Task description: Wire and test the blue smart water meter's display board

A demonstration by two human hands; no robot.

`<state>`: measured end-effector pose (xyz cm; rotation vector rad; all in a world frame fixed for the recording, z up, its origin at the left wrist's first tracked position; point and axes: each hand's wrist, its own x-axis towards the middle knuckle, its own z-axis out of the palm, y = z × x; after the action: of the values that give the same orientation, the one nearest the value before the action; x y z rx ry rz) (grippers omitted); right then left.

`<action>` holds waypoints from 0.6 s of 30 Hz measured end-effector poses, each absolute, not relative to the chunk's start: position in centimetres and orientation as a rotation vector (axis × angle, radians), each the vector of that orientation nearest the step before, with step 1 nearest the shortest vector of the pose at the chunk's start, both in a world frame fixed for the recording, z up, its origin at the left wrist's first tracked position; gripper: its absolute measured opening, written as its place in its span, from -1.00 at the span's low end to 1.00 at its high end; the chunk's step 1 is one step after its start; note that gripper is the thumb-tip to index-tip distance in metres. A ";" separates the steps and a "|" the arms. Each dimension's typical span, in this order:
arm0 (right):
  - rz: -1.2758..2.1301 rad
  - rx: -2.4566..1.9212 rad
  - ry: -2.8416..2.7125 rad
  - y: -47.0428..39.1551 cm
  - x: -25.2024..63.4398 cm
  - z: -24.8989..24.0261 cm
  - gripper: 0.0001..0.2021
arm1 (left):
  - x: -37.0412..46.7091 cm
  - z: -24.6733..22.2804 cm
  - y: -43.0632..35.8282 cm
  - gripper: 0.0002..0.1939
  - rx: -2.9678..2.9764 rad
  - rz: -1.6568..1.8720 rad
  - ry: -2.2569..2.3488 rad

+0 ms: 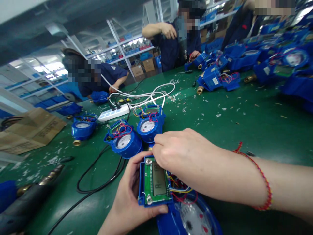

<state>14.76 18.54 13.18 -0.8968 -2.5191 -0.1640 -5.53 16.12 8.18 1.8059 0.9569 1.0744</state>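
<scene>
In my left hand [127, 192] is the blue housing of a water meter [168, 217], gripped around its box end. A green circuit board [157, 199] with a lit LCD display [158, 181] faces up in that box. Red, yellow and white wires run from it toward the round dial [193, 218] at the lower right. My right hand [176, 150] is closed over the far end of the box, its fingertips curled down beside the board. Whatever those fingers pinch is hidden behind the hand. Two more opened meters [128, 147] stand just beyond.
A white power strip [114, 112] and looped cables lie behind the meters. Many blue meters [212, 78] are heaped at the far right. At left are a cardboard box [31, 130], a screwdriver [63, 160] and a dark hand tool [31, 199]. Several co-workers sit across the green table [244, 130].
</scene>
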 end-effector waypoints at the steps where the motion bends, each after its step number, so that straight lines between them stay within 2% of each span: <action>1: -0.184 -0.926 -2.548 18.5 14.6 13.5 -0.90 | -5.5 8.2 16.1 -0.14 1.812 1.082 0.943; 8: -0.410 -0.951 -2.570 17.6 13.3 14.1 -0.90 | -5.3 8.4 16.2 -0.13 1.788 1.107 0.885; 15: -0.459 -0.886 -2.533 17.8 13.9 13.7 -0.89 | -5.7 8.2 16.0 -0.10 1.771 1.034 0.826; 18: -0.364 -0.912 -2.395 18.2 14.6 13.3 -0.86 | -6.0 7.6 16.1 -0.09 1.704 0.989 0.844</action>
<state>14.60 18.17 13.34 -0.9118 -2.3954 -0.3638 -5.95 16.05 7.65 1.7040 0.8445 0.9890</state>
